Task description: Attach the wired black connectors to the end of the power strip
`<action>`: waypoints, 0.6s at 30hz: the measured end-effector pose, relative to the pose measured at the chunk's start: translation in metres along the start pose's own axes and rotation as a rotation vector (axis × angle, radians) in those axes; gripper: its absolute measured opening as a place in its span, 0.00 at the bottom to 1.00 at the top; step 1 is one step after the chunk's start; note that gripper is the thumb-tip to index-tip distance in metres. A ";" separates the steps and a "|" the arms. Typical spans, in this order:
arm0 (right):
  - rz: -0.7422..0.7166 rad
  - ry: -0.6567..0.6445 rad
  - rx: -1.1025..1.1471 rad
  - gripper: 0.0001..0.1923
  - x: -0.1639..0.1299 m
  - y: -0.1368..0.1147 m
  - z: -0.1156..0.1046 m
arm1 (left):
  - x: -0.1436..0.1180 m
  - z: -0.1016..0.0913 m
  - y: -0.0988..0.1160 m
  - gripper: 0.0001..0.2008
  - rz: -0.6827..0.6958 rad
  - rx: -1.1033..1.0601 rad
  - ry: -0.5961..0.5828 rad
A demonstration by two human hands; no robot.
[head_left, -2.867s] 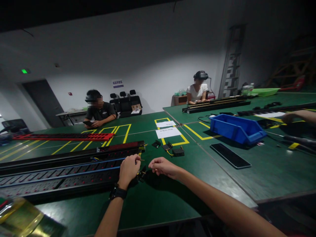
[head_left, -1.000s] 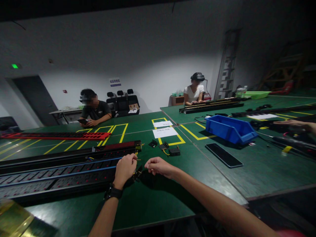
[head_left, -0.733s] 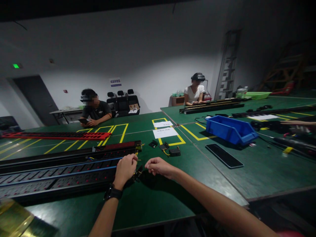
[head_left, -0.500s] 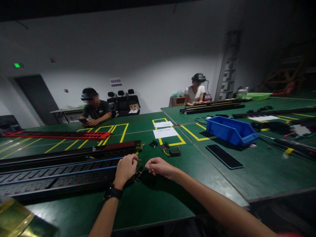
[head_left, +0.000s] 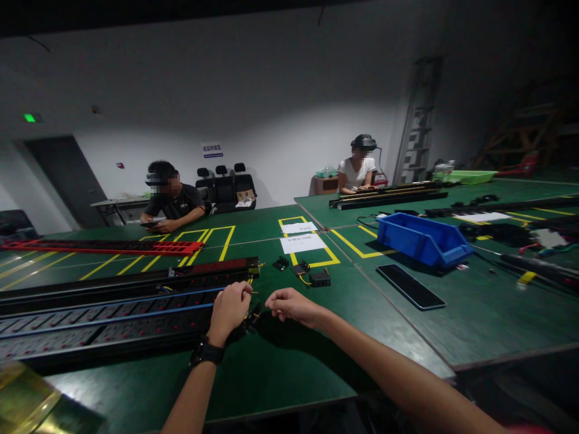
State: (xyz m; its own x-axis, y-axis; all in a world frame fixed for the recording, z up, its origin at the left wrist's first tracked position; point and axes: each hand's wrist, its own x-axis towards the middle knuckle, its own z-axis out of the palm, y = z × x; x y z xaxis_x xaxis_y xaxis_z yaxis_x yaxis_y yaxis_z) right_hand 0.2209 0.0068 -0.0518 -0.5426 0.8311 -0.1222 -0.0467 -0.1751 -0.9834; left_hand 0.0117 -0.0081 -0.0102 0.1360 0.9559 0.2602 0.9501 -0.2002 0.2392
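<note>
The left hand [head_left: 230,308] pinches a thin wire [head_left: 255,293] beside the black strip [head_left: 149,328]; the right hand [head_left: 295,306] curls nearby (grip unclear). A sideways tug could loosen the wire.

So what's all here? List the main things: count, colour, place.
tabletop: seamed, green, foreground
slatted assembly: one, black with red dots, left
frame: one, red and black, behind assembly
small parts: several, black, mid-table
paper sheets: three, white, centre and right
bin: one, blue, right
phone-like slab: one, black, near bin
rails: several, black, farther back
tray: one, green, back right
cables and parts: many, mostly black, right
container: one, yellowish, bottom left
seats: three, black, by wall
ladder: one, grey, back right
door: one, grey, back left
dark-shirted co-worker: one, across table
white-shirted co-worker: one, across table
watch: one, black, on wrist
left hand: one, at assembly's end
right hand: one, beside left hand
</note>
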 end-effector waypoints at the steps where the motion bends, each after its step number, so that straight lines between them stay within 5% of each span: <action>1: -0.001 -0.001 -0.001 0.07 0.000 0.000 0.000 | 0.000 0.000 0.000 0.13 0.000 -0.001 0.000; 18: -0.001 -0.006 0.001 0.07 0.001 0.002 -0.001 | 0.000 0.000 0.001 0.13 -0.021 -0.001 -0.008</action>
State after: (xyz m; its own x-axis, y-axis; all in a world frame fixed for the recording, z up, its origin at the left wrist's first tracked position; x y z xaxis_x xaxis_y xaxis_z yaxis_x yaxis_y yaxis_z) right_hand 0.2207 0.0082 -0.0536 -0.5475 0.8281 -0.1206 -0.0481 -0.1750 -0.9834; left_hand 0.0127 -0.0084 -0.0096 0.1185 0.9615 0.2480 0.9525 -0.1806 0.2451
